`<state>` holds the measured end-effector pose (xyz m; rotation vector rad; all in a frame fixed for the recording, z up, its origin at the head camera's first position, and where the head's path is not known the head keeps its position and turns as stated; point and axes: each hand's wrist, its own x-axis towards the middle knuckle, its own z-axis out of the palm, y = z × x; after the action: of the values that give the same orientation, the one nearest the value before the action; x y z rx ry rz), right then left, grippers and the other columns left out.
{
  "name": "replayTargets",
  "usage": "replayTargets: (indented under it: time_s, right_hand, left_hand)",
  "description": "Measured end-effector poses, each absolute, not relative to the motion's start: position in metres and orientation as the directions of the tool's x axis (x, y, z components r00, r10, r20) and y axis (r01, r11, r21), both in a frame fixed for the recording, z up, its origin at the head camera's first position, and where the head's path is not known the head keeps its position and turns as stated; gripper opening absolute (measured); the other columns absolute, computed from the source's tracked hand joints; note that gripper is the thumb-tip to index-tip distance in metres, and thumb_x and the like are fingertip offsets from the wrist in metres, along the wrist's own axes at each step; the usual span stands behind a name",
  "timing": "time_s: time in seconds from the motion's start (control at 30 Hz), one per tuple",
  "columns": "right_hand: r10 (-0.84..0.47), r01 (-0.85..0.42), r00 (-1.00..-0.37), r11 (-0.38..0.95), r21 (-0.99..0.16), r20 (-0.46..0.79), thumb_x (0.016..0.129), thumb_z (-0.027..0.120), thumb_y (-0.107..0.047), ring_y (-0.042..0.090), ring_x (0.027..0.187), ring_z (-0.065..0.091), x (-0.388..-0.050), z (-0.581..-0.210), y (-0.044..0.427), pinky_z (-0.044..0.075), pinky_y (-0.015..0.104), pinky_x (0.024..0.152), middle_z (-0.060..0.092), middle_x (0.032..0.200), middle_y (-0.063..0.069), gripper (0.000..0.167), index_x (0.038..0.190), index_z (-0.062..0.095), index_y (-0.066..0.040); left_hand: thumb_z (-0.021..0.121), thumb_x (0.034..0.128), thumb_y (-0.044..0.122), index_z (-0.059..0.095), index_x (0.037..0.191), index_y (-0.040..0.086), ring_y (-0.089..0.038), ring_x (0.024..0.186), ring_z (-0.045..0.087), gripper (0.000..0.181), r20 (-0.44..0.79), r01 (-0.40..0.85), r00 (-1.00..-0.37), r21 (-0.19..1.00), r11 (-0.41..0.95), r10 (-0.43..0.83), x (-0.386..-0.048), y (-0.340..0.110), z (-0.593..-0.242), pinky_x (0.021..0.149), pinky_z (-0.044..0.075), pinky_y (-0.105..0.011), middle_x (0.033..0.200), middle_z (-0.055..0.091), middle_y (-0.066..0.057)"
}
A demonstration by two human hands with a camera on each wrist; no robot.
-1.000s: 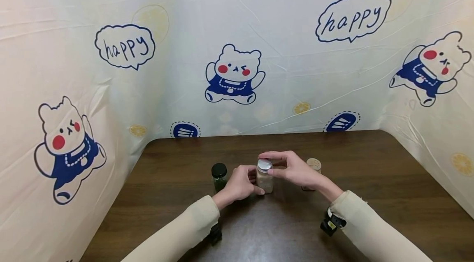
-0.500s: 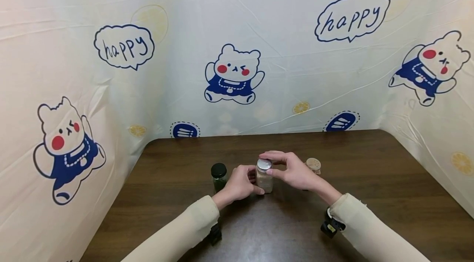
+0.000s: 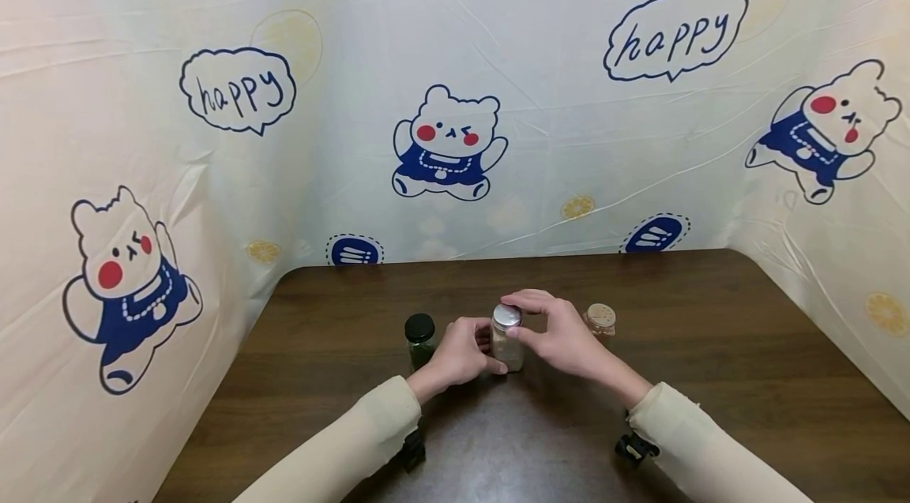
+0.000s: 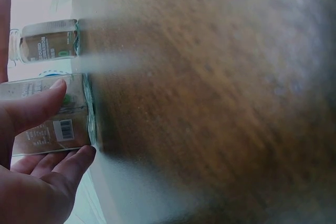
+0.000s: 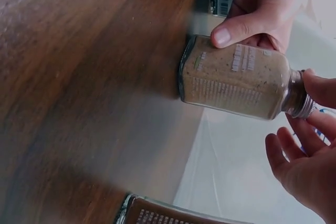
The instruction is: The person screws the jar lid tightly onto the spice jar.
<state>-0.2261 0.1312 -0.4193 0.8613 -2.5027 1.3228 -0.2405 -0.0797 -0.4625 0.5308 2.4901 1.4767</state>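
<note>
A square glass spice jar of speckled beige powder stands upright on the table, with its silver screw lid on top. My left hand grips the jar low on its body, thumb across the printed face in the right wrist view. With thumb and fingers, my right hand pinches the lid from the right. Just left of my left hand stands a jar with a black lid and green contents, partly covered. Behind my right hand is a jar with a perforated top, its lower part hidden.
The dark wooden table extends around the jars. A printed curtain hangs behind its far edge and along both sides. A reddish-brown filled jar shows at the bottom of the right wrist view.
My right wrist and forearm have swung slightly lower and left as the hand turns at the lid. The left hand and the jar stay in place.
</note>
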Motion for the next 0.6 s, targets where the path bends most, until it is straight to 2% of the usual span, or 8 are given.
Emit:
replayTargets:
  time_s: [0.27,0.6]
  right_hand:
    - [-0.374,-0.562,-0.825,0.474,-0.678,0.422,0.087,0.087,-0.006,0.026,0.122,0.064,-0.2221,-0.4172,0.1260,0.055,0.051,0.098,0.069,0.131,0.007,0.044,0.130,0.074,-0.006]
    - [-0.381,-0.551,-0.833,0.505,-0.664,0.401,0.088,0.087,-0.009,0.023,0.117,0.065,-0.2229,-0.4160,0.1251,0.055,0.044,0.093,0.069,0.126,0.004,0.044,0.130,0.074,-0.006]
  left_hand:
    - [0.093,0.0774,-0.002,0.072,0.127,0.005,-0.023,0.112,0.072,0.054,0.010,0.205,-0.914,0.875,0.438,0.406,-0.2406,-0.0794,-0.4623,0.095,0.059,-0.040,0.118,0.075,-0.006]
    - [0.094,0.0766,-0.001,0.073,0.126,0.005,-0.022,0.110,0.073,0.054,0.014,0.213,-0.912,0.869,0.445,0.410,-0.2401,-0.0803,-0.4608,0.094,0.060,-0.038,0.117,0.076,-0.005]
